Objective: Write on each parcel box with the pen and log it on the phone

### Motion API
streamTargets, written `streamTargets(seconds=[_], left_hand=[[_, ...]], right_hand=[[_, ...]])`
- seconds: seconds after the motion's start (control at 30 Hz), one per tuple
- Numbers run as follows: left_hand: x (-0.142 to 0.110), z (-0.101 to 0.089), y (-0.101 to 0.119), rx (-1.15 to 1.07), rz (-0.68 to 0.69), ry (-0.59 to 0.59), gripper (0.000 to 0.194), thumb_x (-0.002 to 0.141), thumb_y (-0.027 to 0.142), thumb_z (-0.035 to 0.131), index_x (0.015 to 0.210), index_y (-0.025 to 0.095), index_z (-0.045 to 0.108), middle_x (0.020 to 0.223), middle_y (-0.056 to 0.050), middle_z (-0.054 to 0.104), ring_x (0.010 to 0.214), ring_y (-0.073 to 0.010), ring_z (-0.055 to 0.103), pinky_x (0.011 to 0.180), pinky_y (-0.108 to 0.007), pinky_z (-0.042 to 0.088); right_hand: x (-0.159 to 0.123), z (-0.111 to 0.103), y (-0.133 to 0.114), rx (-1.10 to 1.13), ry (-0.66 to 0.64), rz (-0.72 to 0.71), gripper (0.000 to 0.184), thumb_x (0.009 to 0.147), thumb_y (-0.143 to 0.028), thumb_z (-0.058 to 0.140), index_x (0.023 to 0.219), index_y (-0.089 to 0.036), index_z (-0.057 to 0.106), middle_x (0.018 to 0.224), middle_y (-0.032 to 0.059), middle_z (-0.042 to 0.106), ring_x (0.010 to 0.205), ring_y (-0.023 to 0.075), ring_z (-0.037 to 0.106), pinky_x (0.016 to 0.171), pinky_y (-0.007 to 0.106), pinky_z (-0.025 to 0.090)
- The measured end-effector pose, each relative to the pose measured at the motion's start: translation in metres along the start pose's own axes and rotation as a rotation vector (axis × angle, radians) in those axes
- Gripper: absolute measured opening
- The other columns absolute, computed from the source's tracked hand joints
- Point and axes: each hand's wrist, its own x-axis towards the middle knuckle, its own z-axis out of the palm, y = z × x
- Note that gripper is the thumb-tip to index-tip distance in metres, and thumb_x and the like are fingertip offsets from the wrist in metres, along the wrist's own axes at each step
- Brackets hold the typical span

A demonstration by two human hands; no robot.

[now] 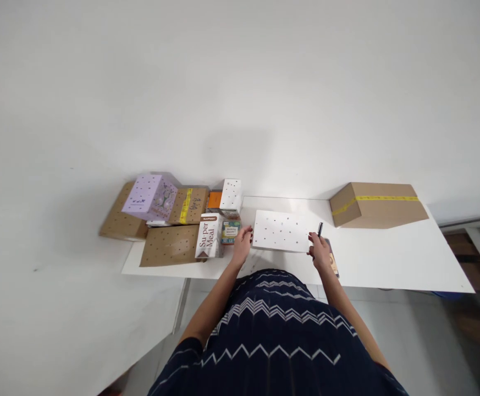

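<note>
A white box [281,231] with small dark marks scattered over its top lies flat on the table in front of me. At its left edge is my left hand [242,246], fingers slightly apart and holding nothing; I cannot tell whether they touch the box. My right hand [319,251] is closed around a dark pen [320,229], which points up and away from me. Its fingers are at the box's right edge. Partly hidden behind my right hand is a dark card-like item with a light patch [332,266].
On the white table [396,258], a taped cardboard box [382,206] stands at right. Stacked at left are brown boxes [169,246], a purple box [149,195], a Su-per Meal carton [209,236], a small green-blue box [231,233] and an upright white box [231,195]. A wall [264,99] runs behind.
</note>
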Motion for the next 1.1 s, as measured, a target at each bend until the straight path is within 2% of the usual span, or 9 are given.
streamTargets(seconds=[0.17,0.37,0.5,0.6,0.7,0.77,0.87,1.0,1.1], left_hand=[[-0.012,0.004,0.025,0.143,0.088,-0.029,0.023,0.081,0.026,0.052,0.100,0.017,0.060,0.102,-0.008,0.066,0.089,-0.0173,0.062,0.079,-0.031,0.050],[-0.024,0.004,0.021,0.249,0.085,-0.026,0.029,0.080,0.025,0.052,0.108,0.017,0.054,0.099,-0.008,0.062,0.078,-0.0155,0.061,0.070,-0.030,0.050],[-0.033,0.009,0.028,0.465,0.476,0.065,0.033,0.079,0.022,0.054,0.112,0.018,0.053,0.111,-0.011,0.056,0.104,-0.0219,0.053,0.091,-0.041,0.045],[-0.039,0.020,0.041,0.626,0.801,-0.076,0.026,0.081,0.019,0.051,0.105,0.018,0.060,0.111,-0.011,0.057,0.111,-0.0235,0.049,0.099,-0.043,0.040],[-0.040,0.039,0.050,0.742,0.957,-0.331,0.025,0.083,0.018,0.047,0.101,0.020,0.063,0.110,-0.009,0.060,0.114,-0.0234,0.049,0.100,-0.042,0.040],[-0.039,0.052,0.051,0.798,0.998,-0.419,0.027,0.084,0.021,0.046,0.106,0.020,0.062,0.115,-0.010,0.059,0.120,-0.0249,0.046,0.101,-0.044,0.039],[-0.038,0.066,0.047,0.834,1.039,-0.456,0.031,0.086,0.026,0.046,0.113,0.017,0.058,0.123,-0.013,0.056,0.127,-0.0264,0.042,0.104,-0.046,0.037],[-0.035,0.072,0.036,0.863,1.080,-0.489,0.040,0.084,0.033,0.054,0.118,0.012,0.055,0.123,-0.017,0.056,0.128,-0.0290,0.042,0.107,-0.047,0.034],[-0.033,0.071,0.031,0.877,1.073,-0.488,0.043,0.084,0.039,0.053,0.116,0.010,0.057,0.119,-0.018,0.058,0.124,-0.0304,0.045,0.105,-0.048,0.035]], right_hand=[[-0.009,0.002,-0.014,-0.145,-0.084,-0.143,0.038,0.067,-0.051,0.065,0.083,-0.017,0.064,0.054,-0.0052,0.045,0.044,0.0077,0.036,0.037,0.021,0.033],[-0.016,-0.004,-0.024,-0.239,-0.094,-0.154,0.037,0.068,-0.050,0.065,0.082,-0.016,0.065,0.053,-0.0056,0.042,0.046,0.0081,0.037,0.040,0.021,0.033],[-0.016,-0.003,-0.038,-0.098,0.082,-0.199,0.029,0.070,-0.044,0.062,0.081,-0.018,0.062,0.069,-0.0020,0.056,0.045,0.0056,0.036,0.040,0.021,0.033],[-0.019,0.005,-0.058,0.107,0.103,-0.304,0.026,0.076,-0.044,0.056,0.078,-0.018,0.059,0.080,0.0005,0.061,0.042,0.0039,0.034,0.042,0.022,0.035],[-0.026,0.018,-0.079,0.126,0.040,-0.425,0.036,0.081,-0.050,0.047,0.079,-0.018,0.063,0.072,0.0017,0.059,0.054,0.0094,0.049,0.053,0.023,0.041],[-0.032,0.030,-0.087,0.021,0.011,-0.503,0.043,0.084,-0.054,0.042,0.081,-0.018,0.065,0.069,0.0023,0.058,0.063,0.0131,0.055,0.058,0.025,0.042],[-0.038,0.050,-0.085,-0.152,-0.098,-0.570,0.045,0.087,-0.053,0.038,0.086,-0.019,0.067,0.060,-0.0009,0.053,0.058,0.0129,0.051,0.060,0.026,0.041],[-0.037,0.074,-0.069,-0.131,-0.302,-0.586,0.029,0.086,-0.044,0.047,0.094,-0.021,0.062,0.071,-0.0004,0.060,0.061,0.0129,0.053,0.064,0.027,0.044],[-0.031,0.084,-0.056,-0.092,-0.368,-0.575,0.017,0.079,-0.035,0.056,0.090,-0.022,0.056,0.080,0.0004,0.062,0.067,0.0137,0.055,0.067,0.028,0.046]])
